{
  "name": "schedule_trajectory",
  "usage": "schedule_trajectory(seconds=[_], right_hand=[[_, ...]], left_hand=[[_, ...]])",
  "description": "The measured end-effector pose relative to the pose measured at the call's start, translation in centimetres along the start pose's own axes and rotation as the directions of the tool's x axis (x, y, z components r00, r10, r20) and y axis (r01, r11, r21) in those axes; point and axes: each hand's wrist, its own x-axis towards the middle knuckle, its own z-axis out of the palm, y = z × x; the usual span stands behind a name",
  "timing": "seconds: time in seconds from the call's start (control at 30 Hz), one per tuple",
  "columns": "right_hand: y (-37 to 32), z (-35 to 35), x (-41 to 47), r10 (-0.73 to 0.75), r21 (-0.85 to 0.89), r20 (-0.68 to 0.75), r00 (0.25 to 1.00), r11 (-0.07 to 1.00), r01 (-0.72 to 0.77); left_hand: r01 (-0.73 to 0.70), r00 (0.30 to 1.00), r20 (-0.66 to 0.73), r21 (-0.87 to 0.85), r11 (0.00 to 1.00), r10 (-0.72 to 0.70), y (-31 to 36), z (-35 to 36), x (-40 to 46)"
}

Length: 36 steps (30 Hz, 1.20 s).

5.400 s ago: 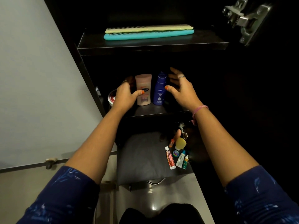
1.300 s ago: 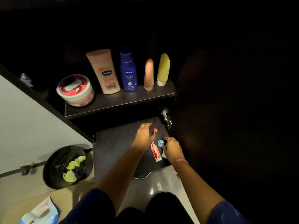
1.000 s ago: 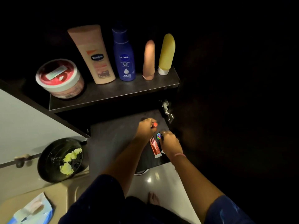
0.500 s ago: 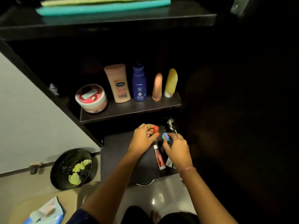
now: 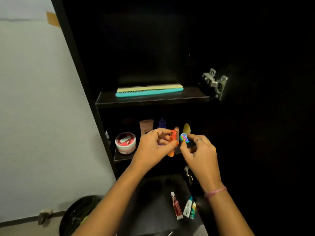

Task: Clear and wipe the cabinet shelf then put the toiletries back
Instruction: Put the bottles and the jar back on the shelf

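- I am seeing both hands raised in front of the middle shelf point(image 5: 146, 154) of the dark cabinet.
- Left hand point(image 5: 153, 148) is gripping a small orange tube point(image 5: 172, 142) upright, fingers curled round it, thumb across its front.
- Right hand point(image 5: 200, 153) is pinching a small round multicoloured tin point(image 5: 184, 138) between thumb and fingertips, just at 3 o'clock of the orange tube; I cannot tell whether the two are touching.
- On the middle shelf behind the hands: a round red-lidded jar point(image 5: 125, 144) sitting at 9 o'clock of the left hand, a peach lotion bottle point(image 5: 146, 126) and a blue bottle point(image 5: 162, 123) standing at 12 o'clock, a yellow tube point(image 5: 186, 128) standing above the tin. A pinkish tube point(image 5: 176, 130) is peeking out behind the orange one.
- Upper shelf point(image 5: 151, 100) is carrying a cream comb point(image 5: 150, 87) and a teal comb point(image 5: 149, 92), lying side by side.
- On the dark surface point(image 5: 153, 201) at 6 o'clock of the hands: a red tube point(image 5: 176, 206), a white tube point(image 5: 188, 207) and a small green-and-yellow tube point(image 5: 193, 210), lying close together.
- A black bin point(image 5: 76, 215) is standing at 7 o'clock.
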Motion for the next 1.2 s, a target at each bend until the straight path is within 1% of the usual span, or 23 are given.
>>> schedule_trajectory(seconds=[0.07,0.13,0.2,0.33,0.43,0.7,0.8,0.9,0.97,1.03,1.13,1.2], right_hand=[[-1.7,-1.6,1.7,-0.051,0.014,-0.079,0.996,0.999,0.052],[-3.1,-3.1,3.6,-0.085,-0.002,-0.109,0.99,0.996,0.086],[-4.2,-4.2,5.5,-0.106,-0.028,-0.109,0.988,0.994,0.104],[-6.3,-5.5,8.4,-0.111,-0.079,-0.06,0.992,0.991,0.106],[-7.2,-5.8,10.3,-0.094,-0.133,-0.045,0.995,0.987,0.088],[-6.8,-4.6,13.7,0.015,-0.254,-0.049,0.999,0.967,-0.027],[-6.7,-4.3,14.2,0.026,-0.279,-0.044,0.999,0.96,-0.037],[-6.3,-3.9,14.4,0.018,-0.319,-0.038,0.999,0.947,-0.029],[-6.0,-3.7,14.3,0.014,-0.345,-0.036,0.999,0.938,-0.026],[-5.8,-3.6,14.2,0.007,-0.377,-0.035,0.999,0.926,-0.02],[-5.7,-3.6,14.1,-0.004,-0.435,-0.028,1.0,0.9,-0.009],[-5.5,-3.6,14.1,-0.01,-0.468,-0.026,1.0,0.884,-0.003]], left_hand=[[-0.06,0.997,-0.051,0.021,0.998,0.061,2.7,-1.1,0.9],[-0.078,0.993,-0.081,0.046,0.996,0.082,5.2,-2.1,2.2],[-0.089,0.991,-0.098,0.06,0.994,0.095,7.2,-2.8,3.9],[-0.117,0.979,-0.154,0.131,0.984,0.137,9.5,-3.7,7.4],[-0.122,0.973,-0.181,0.13,0.984,0.145,10.1,-3.9,9.7],[-0.11,0.963,-0.232,0.114,0.987,0.135,10.4,-2.2,13.8],[-0.082,0.968,-0.224,0.137,0.987,0.111,10.1,-1.4,14.9],[-0.028,0.977,-0.205,0.145,0.989,0.058,9.6,-0.5,16.0],[0.024,0.985,-0.173,0.191,0.981,0.009,9.2,0.2,16.9],[0.061,0.988,-0.154,0.281,0.958,-0.017,8.9,0.8,17.6],[0.071,0.99,-0.142,0.411,0.909,-0.013,9.1,1.5,18.3],[0.094,0.992,-0.121,0.485,0.869,-0.04,9.3,1.8,18.7]])
